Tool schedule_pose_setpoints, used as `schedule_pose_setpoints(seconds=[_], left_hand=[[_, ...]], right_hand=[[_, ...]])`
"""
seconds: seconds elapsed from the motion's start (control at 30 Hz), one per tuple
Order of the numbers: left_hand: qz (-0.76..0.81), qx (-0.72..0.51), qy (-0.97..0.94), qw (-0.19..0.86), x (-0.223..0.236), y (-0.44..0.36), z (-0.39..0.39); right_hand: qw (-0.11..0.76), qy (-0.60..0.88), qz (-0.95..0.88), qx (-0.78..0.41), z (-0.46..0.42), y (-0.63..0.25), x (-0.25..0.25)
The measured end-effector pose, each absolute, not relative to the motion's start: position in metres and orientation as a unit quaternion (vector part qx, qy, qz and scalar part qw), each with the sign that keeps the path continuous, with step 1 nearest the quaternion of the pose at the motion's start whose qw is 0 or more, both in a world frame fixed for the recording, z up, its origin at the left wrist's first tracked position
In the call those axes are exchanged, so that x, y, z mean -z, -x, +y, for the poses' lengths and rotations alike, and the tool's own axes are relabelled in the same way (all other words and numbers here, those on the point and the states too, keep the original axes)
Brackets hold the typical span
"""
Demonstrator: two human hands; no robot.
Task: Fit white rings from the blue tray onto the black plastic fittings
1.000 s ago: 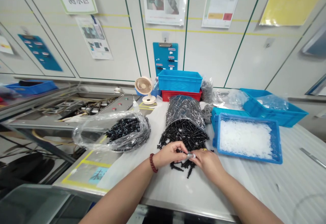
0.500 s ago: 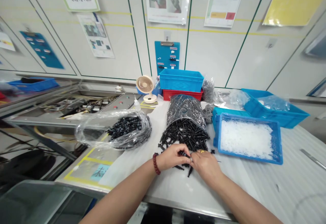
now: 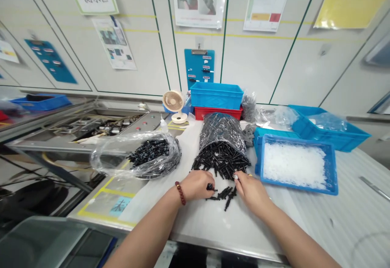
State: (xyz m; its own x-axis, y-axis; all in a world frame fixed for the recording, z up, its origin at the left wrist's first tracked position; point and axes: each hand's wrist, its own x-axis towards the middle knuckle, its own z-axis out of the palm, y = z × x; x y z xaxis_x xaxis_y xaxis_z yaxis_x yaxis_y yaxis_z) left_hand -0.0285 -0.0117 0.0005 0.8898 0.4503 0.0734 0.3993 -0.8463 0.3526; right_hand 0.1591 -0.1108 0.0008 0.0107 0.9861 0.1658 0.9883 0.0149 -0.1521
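My left hand [image 3: 199,185] is closed around one or more slim black plastic parts [image 3: 210,187], whose ends poke out past the curled fingers. To the right, my right hand [image 3: 252,190] has its thumb and fingertips together at the front edge of the black pile, with a small pale spot at the tips that I cannot make out. Between the hands, several loose black parts [image 3: 224,192] lie on the white sheet. Just beyond, a heap of the same parts [image 3: 224,157] spills from the mouth of a clear plastic bag [image 3: 222,127].
A blue tray [image 3: 332,170] of small white pieces [image 3: 294,165] stands tilted at right. Another open bag [image 3: 103,158] with black parts lies left. Behind are a small fan [image 3: 173,101], a blue bin [image 3: 216,97] on a red one [image 3: 199,114], and another blue bin [image 3: 350,140].
My hands were together around a black part; now they are apart. The left has moved left, still closed on black material, while the right has shifted slightly right to the pile's edge.
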Motion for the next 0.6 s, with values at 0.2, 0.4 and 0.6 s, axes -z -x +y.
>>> schedule_pose_setpoints(seconds=[0.2, 0.4, 0.6], left_hand=[[0.226, -0.194, -0.911, 0.284, -0.003, 0.025, -0.008], [0.236, -0.224, -0.791, 0.517, -0.001, 0.019, -0.010], [0.232, -0.204, -0.728, 0.612, 0.004, 0.016, -0.010]], right_hand=[[0.125, 0.687, -0.715, -0.029, -0.108, -0.166, 0.004], [0.130, 0.698, -0.703, -0.039, -0.111, -0.163, -0.002], [0.138, 0.697, -0.703, -0.027, -0.114, -0.158, -0.008]])
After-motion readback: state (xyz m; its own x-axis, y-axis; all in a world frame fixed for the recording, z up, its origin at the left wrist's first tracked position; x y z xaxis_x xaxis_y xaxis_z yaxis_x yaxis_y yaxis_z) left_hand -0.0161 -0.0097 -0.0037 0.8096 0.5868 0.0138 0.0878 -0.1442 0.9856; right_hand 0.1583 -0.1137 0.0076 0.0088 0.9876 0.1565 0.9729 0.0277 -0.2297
